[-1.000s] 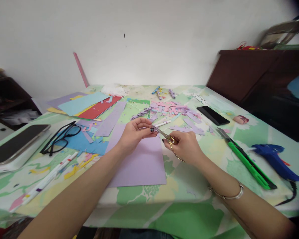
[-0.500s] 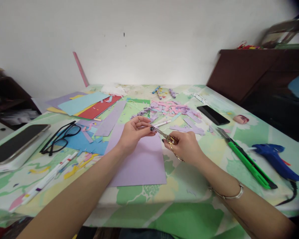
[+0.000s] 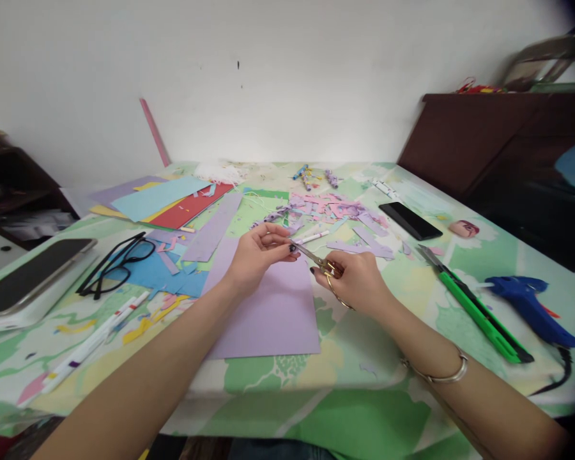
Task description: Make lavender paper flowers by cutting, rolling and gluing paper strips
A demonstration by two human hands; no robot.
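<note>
My right hand [image 3: 357,281] is closed around the gold handles of a pair of scissors [image 3: 316,258], whose blades point left. At the blade tips, my left hand [image 3: 263,254] is pinched, thumb against fingers; whatever it holds is too small to make out. Both hands are over a purple sheet [image 3: 273,319] lying flat on the patterned tablecloth. Beyond them lie a white marker [image 3: 314,237] and a pile of pink and purple paper scraps [image 3: 328,207].
Coloured sheets [image 3: 160,198], black glasses [image 3: 117,265] and a phone on a white box [image 3: 33,278] lie left. A black phone [image 3: 411,220], green cutter knife [image 3: 479,313] and blue glue gun [image 3: 531,306] lie right. A white wall [image 3: 287,83] stands behind.
</note>
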